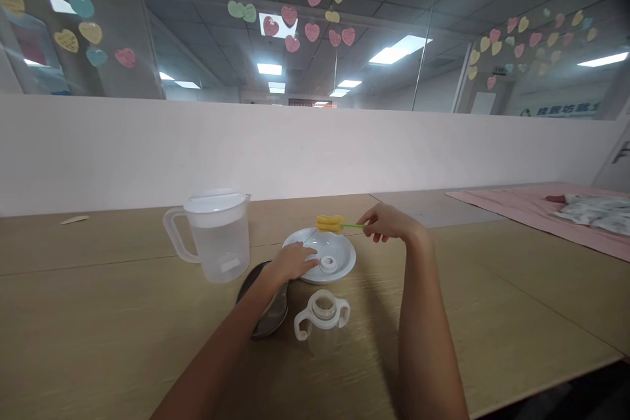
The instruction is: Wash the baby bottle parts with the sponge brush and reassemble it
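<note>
My right hand (386, 223) pinches the thin green handle of a sponge bottle brush (329, 223), its yellow head held above the far rim of a white bowl (348, 256). My left hand (294, 261) reaches over the bowl's left side with fingers stretched out, close to a white ring-shaped bottle cap (328, 264) lying in it. Whether the fingertips touch the bowl I cannot tell. Nearer to me stands a clear baby bottle (322, 338), uncapped and upright, with a white two-handled collar. Under my left forearm a metal kidney-shaped tray (270, 321) is partly hidden.
A lidded translucent pitcher (219, 236) with clear liquid stands left of the bowl. A small flat pale piece (75, 219) lies at the far left of the wooden table (123, 328). At the right, patterned fabric (598, 211) rests on a pink cloth (531, 210). A low white wall (295, 151) borders the back.
</note>
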Motion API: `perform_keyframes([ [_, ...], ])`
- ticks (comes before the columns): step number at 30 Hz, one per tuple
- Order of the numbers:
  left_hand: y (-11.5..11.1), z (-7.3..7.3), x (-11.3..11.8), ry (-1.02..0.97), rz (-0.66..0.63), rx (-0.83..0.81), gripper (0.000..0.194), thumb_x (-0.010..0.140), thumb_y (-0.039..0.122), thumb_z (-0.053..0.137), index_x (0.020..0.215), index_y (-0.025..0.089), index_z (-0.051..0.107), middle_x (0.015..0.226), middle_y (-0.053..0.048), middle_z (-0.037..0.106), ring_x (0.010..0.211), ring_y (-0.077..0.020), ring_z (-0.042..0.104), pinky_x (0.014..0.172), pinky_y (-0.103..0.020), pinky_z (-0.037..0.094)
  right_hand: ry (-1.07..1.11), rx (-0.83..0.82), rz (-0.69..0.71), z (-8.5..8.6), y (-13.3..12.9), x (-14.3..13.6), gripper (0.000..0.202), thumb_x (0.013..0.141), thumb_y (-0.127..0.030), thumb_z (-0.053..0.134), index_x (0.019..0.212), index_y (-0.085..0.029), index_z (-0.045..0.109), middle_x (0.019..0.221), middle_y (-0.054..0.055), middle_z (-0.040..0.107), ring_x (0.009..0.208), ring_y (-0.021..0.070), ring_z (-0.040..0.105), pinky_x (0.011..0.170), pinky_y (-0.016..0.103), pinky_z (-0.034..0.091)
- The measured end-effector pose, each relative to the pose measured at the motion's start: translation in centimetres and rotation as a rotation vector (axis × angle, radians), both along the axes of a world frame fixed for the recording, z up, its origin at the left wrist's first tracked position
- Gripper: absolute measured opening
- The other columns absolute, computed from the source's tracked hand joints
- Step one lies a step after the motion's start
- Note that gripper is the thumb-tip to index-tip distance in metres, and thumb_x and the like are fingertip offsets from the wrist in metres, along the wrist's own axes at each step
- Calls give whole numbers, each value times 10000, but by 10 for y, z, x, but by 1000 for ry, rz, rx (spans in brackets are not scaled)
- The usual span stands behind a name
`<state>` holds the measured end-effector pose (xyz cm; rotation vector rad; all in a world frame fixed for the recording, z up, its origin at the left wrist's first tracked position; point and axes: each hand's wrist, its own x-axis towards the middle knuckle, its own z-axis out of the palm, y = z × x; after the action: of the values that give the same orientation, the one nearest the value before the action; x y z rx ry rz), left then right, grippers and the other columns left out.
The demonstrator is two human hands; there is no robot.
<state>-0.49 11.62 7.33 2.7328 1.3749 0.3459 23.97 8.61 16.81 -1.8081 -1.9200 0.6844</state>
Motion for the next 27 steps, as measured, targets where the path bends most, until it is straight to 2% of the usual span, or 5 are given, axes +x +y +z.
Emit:
perform_keyframes([
  [5, -7, 8, 2, 58, 100, -11, 405, 833, 387, 475, 1191, 200, 505, 1105, -108, 624, 1037, -246, 566, 883, -347, 409, 14, 1, 3, -1, 1, 1, 340, 682, -58, 589, 1015, -104, 644, 714, 55, 664, 532, 99, 583, 436, 165, 437],
  [10, -7, 10, 3, 44, 198, 0, 324, 794, 368, 522, 1048, 168, 538, 965, -125, 658, 911, -271, 610, 753, -339, 440, -31, -22, 24, -2, 4, 2, 353, 686, -72, 574, 1031, -107, 637, 677, 46, 656, 492, 96, 564, 421, 176, 430],
  [14, -7, 17, 2, 0, 226, 23, 251, 785, 364, 530, 957, 184, 553, 911, -95, 660, 889, -247, 612, 720, -303, 428, -54, -16, 32, 0, 2, 1, 353, 690, -85, 583, 1037, -120, 639, 675, 41, 655, 470, 85, 544, 407, 169, 406],
  [20, -11, 24, 3, -32, 220, 43, 240, 753, 384, 567, 897, 193, 566, 872, -74, 661, 833, -239, 618, 683, -298, 423, -70, 12, 22, 3, -5, -2, 360, 694, -84, 563, 1043, -123, 640, 698, 43, 657, 457, 77, 525, 397, 173, 387],
  [27, -13, 30, 1, -60, 247, 80, 268, 795, 375, 504, 988, 191, 533, 950, -78, 653, 881, -232, 604, 735, -305, 417, -58, 16, 33, 5, -7, 0, 356, 686, -89, 559, 1027, -130, 654, 698, 48, 657, 489, 92, 543, 407, 178, 389],
])
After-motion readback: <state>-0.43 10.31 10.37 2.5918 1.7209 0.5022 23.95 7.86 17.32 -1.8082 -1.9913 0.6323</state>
